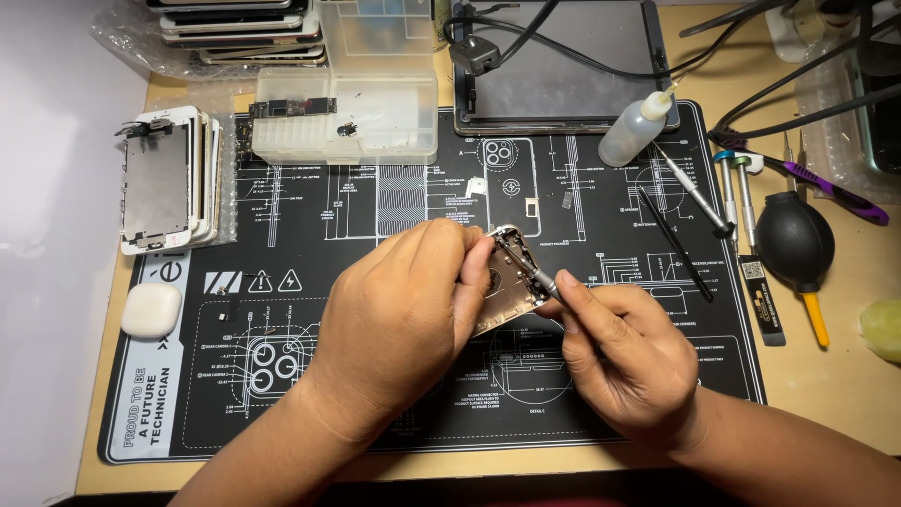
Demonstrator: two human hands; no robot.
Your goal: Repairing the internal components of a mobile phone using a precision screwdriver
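My left hand (399, 314) grips a bare metal phone housing (505, 280), fingers curled over its near edge, holding it tilted above the black repair mat (375, 197). My right hand (627, 355) pinches a thin screwdriver (528, 266), thumb and forefinger closed on the shaft, tip set inside the housing's upper edge. Housing sits mid-mat, between both hands. Clear parts box (375, 122) at the mat's back, stack of phone screens (167, 178) at left, white earbud case (151, 310) below them. Squeeze bottle (634, 130) upper right, lying near a tablet (561, 61). Spare screwdrivers (732, 192) and a black dust blower (796, 242) at right, well apart from my hands.
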